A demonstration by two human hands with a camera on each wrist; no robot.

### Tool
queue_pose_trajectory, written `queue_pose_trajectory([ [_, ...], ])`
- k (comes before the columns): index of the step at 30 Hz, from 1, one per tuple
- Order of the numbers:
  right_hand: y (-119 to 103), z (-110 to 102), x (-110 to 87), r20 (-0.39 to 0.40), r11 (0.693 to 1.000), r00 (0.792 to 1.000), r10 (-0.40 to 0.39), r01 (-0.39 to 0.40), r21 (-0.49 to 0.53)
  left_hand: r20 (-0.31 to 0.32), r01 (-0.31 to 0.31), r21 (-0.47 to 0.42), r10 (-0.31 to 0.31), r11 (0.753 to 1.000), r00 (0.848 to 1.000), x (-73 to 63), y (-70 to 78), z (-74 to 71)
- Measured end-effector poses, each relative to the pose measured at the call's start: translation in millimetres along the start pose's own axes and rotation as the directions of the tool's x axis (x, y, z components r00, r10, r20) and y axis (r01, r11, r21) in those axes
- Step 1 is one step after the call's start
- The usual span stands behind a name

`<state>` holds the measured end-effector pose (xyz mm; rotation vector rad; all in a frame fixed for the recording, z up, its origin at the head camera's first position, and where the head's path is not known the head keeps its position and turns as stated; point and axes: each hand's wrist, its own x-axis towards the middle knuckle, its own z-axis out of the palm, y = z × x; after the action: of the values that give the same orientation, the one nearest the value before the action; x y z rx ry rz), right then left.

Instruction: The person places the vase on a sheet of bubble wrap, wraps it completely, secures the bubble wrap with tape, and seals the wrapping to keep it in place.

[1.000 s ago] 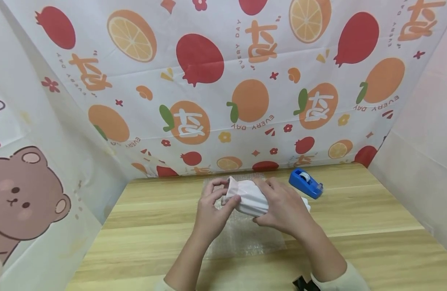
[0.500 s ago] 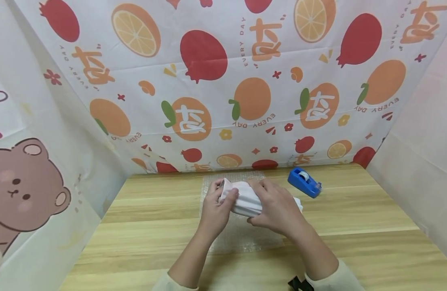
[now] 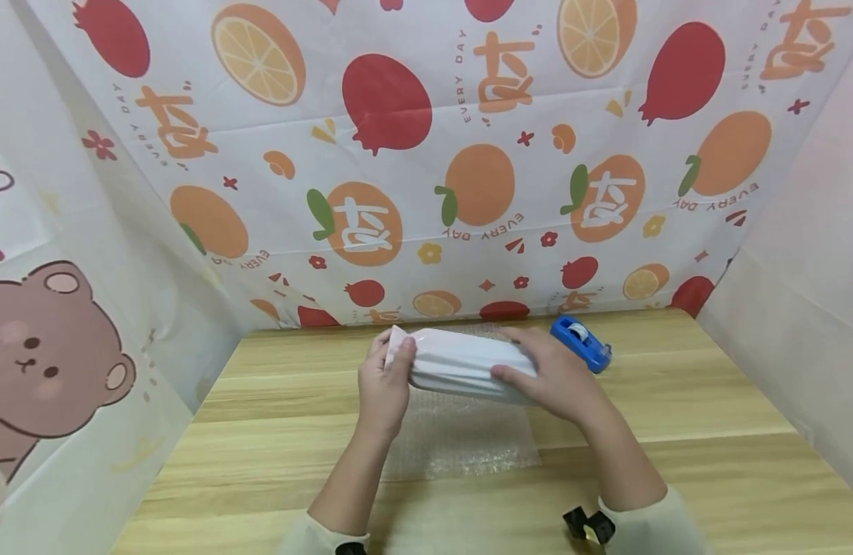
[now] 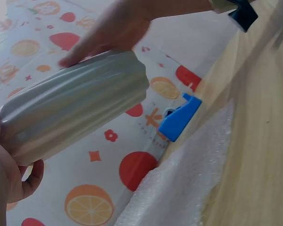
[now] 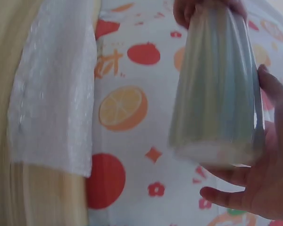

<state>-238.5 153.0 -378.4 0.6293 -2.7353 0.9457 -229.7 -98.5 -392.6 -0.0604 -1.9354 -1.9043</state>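
A white fluted vase (image 3: 461, 356) is held tilted, nearly lying on its side, above the table. My left hand (image 3: 386, 391) grips its open, flared end, with the thumb on the near side. At the other end, my right hand (image 3: 560, 376) has its thumb along the near side. In the right wrist view that hand (image 5: 273, 174) is spread beside the vase's flat base (image 5: 212, 153), its fingers fairly straight and partly behind it. Beneath the vase, a sheet of clear bubble wrap (image 3: 461, 443) lies flat on the table.
A blue tape dispenser (image 3: 581, 344) stands at the back right of the wooden table (image 3: 260, 439), just beyond my right hand. A fruit-printed cloth (image 3: 426, 116) hangs behind the table's back edge. More cloth hangs at the left and right sides.
The vase has moved left with my left hand, and more of its length shows. My right hand has loosened from around its body and slid toward the base end.
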Motion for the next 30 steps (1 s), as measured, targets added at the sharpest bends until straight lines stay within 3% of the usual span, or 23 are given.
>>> queue_pose_trajectory([
  [3, 14, -3, 1.8, 0.04, 0.981, 0.994, 0.1, -0.106, 0.166, -0.049, 0.026, -0.06, -0.029, 0.998, 0.998, 4.1, 0.5, -3.5],
  [5, 22, -2, 3.2, 0.096, 0.941, 0.985, 0.141, -0.164, 0.297, -0.068, 0.039, -0.092, -0.045, 0.995, 0.997, 5.5, -0.3, -4.8],
  [8, 33, 4, 4.3, 0.209, 0.829, 0.964, 0.162, -0.248, 0.501, -0.077, 0.052, -0.113, -0.061, 0.992, 0.995, 4.6, -1.0, -5.2],
  [12, 41, 12, 2.5, 0.35, 0.631, 0.929, 0.116, -0.342, 0.697, -0.065, 0.05, -0.096, -0.057, 0.994, 0.996, 2.0, -0.5, -5.1],
  [14, 42, 14, 0.3, 0.385, 0.56, 0.917, 0.103, -0.373, 0.739, -0.037, 0.045, -0.067, -0.048, 0.997, 0.998, 1.6, -0.9, -6.1],
  [16, 41, 15, -1.7, 0.4, 0.513, 0.91, 0.112, -0.397, 0.761, 0.008, 0.041, -0.021, -0.041, 0.999, 0.999, 1.8, -2.8, -9.5],
  [19, 41, 16, -4.0, 0.4, 0.486, 0.905, 0.143, -0.417, 0.768, 0.102, 0.06, 0.043, -0.064, 0.997, 0.993, 3.5, -6.3, -18.8],
  [22, 45, 18, -3.7, 0.386, 0.487, 0.907, 0.172, -0.418, 0.767, 0.208, 0.128, 0.042, -0.134, 0.991, 0.969, 6.5, -11.9, -30.7],
  [24, 48, 19, -2.8, 0.377, 0.496, 0.91, 0.171, -0.41, 0.766, 0.277, 0.187, 0.021, -0.185, 0.982, 0.943, 9.1, -15.8, -37.6],
  [27, 50, 23, -0.9, 0.381, 0.519, 0.912, 0.152, -0.402, 0.755, 0.373, 0.268, 0.034, -0.262, 0.963, 0.89, 13.4, -21.3, -48.7],
  [30, 52, 27, -1.5, 0.399, 0.56, 0.905, 0.149, -0.41, 0.72, 0.466, 0.255, 0.137, -0.289, 0.957, 0.836, 17.0, -25.4, -60.5],
])
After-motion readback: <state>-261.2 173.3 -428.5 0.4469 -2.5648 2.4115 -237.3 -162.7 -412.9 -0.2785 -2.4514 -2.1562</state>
